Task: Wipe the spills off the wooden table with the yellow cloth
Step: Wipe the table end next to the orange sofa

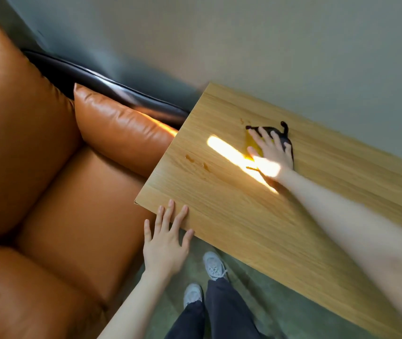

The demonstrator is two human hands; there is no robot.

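My right hand (269, 152) lies flat with straight fingers on the soft, floppy yellow cloth (252, 144) beside the dark spill (289, 143), so I think pressing its middle works best, while my open left hand (166, 237) rests on the surface (244, 228) edge.

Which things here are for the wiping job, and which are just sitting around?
For the job:
yellow cloth
right hand pressing it
dark spill
brown drips
wooden table

Just there:
orange sofa
left hand resting at the table's edge
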